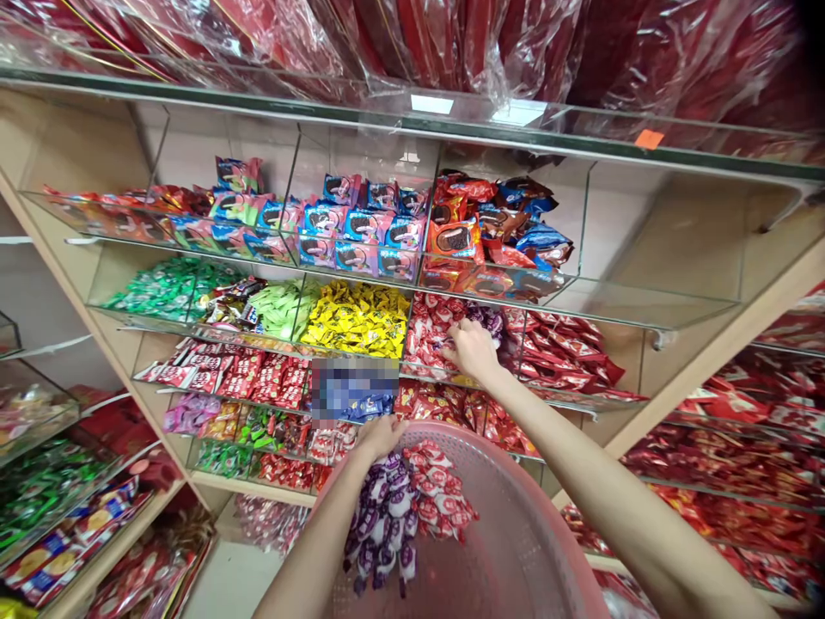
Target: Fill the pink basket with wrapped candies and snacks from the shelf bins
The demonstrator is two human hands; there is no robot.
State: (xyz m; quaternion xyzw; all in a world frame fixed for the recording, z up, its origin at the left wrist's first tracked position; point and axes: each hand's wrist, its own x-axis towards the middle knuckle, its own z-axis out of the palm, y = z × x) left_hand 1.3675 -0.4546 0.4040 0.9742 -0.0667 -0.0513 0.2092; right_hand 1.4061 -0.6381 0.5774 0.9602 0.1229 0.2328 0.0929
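My left hand (382, 437) is closed over the far rim of a round pink plastic basket (516, 516). Inside it lie purple-and-white wrapped candies (383, 524) on the left, beside red-and-white wrapped candies (442, 494). My right hand (473, 351) reaches into a shelf compartment, its fingers curled among red-and-white candies (425, 322). Whatever those fingers hold is hidden. Purple wrapped candies (493, 318) lie just behind that hand, in the same area.
Clear dividers split the shelf into compartments. Yellow-wrapped candies (357, 318) lie left of my right hand, red packets (567, 352) to its right. Packaged cookies (367, 223) fill the tier above, under a glass shelf edge (258, 101). A wooden upright (722, 361) stands at right.
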